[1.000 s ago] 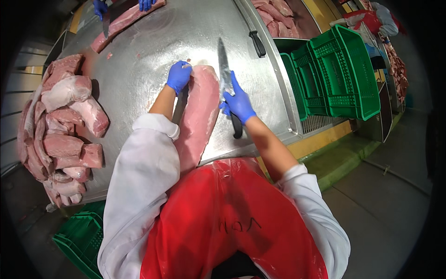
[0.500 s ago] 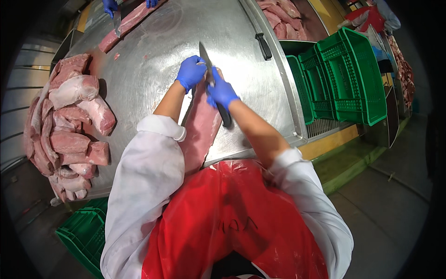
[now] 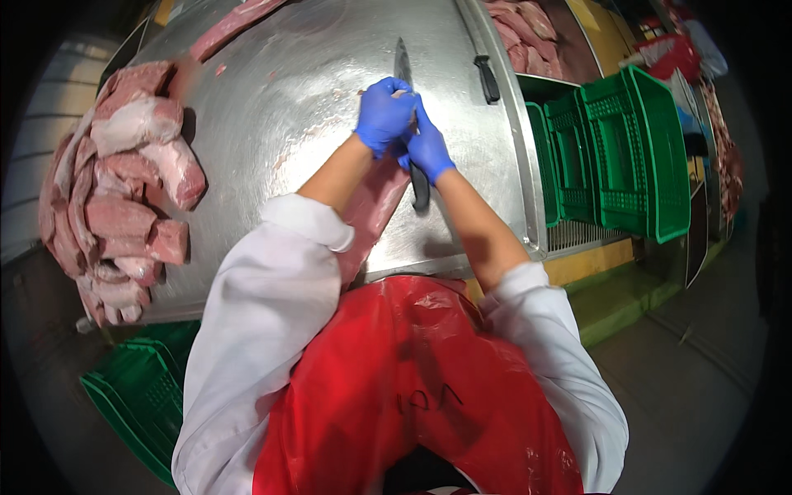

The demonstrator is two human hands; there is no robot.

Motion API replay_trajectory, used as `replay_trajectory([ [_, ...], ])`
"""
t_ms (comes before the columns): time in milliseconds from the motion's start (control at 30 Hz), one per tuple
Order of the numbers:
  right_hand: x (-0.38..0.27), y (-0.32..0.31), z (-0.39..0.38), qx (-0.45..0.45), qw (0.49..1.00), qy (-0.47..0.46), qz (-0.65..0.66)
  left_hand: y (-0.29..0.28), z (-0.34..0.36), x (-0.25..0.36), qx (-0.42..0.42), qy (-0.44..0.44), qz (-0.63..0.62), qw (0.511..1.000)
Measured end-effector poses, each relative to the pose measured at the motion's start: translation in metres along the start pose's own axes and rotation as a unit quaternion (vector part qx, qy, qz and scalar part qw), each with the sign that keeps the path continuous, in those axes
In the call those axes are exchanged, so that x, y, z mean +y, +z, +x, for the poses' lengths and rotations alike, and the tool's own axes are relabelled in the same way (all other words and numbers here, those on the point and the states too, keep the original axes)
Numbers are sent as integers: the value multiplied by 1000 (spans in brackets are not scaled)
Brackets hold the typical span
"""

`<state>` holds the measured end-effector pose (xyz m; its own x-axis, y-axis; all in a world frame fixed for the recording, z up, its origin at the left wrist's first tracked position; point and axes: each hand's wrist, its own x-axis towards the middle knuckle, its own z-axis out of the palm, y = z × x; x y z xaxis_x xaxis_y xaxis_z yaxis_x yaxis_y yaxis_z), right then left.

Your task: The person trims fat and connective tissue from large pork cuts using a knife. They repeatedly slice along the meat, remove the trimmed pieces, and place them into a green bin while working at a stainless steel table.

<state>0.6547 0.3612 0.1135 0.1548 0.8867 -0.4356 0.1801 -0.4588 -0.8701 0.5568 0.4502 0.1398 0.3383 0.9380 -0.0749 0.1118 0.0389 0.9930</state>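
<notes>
My left hand (image 3: 384, 115), in a blue glove, is closed on the far end of a long pink meat strip (image 3: 371, 216), most of which stretches back toward my red apron. Close beside it, partly behind it, my blue-gloved right hand (image 3: 426, 147) grips a long knife (image 3: 419, 195); the blade points away from me and its tip shows beyond my fingers. Where blade and meat meet is hidden by the hands. Both rest over a steel table (image 3: 305, 49).
At left lies a heap of meat pieces (image 3: 120, 219). Another strip (image 3: 227, 29) and a spare knife (image 3: 487, 78) lie farther off. At right are green crates (image 3: 627, 157), a bin of meat (image 3: 528, 41) and a person in red (image 3: 672, 54). Another crate (image 3: 132, 388) sits below left.
My hands have come together at the meat's far end, the left moving rightward, the knife now running beside and partly under it. The view has shifted slightly.
</notes>
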Motion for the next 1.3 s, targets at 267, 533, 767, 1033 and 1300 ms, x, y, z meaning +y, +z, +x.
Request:
replay_trajectory([
  [267, 115, -31, -17, -26, 986, -25, 162, 81, -64, 2, 103, 126, 71, 984],
  [533, 170, -31, -5, -252, 936, -206, 135, 81, -79, 14, 110, 132, 23, 985],
  [767, 168, -14, -42, -158, 967, -191, 64, 79, -83, 24, 130, 147, 18, 980],
  [1033, 123, 5, -20, -186, 975, -77, 94, 79, -115, 49, 88, 162, -22, 983],
  [1300, 27, 46, -111, -175, 981, 75, -25, 76, -139, 75, 145, 256, -84, 952],
])
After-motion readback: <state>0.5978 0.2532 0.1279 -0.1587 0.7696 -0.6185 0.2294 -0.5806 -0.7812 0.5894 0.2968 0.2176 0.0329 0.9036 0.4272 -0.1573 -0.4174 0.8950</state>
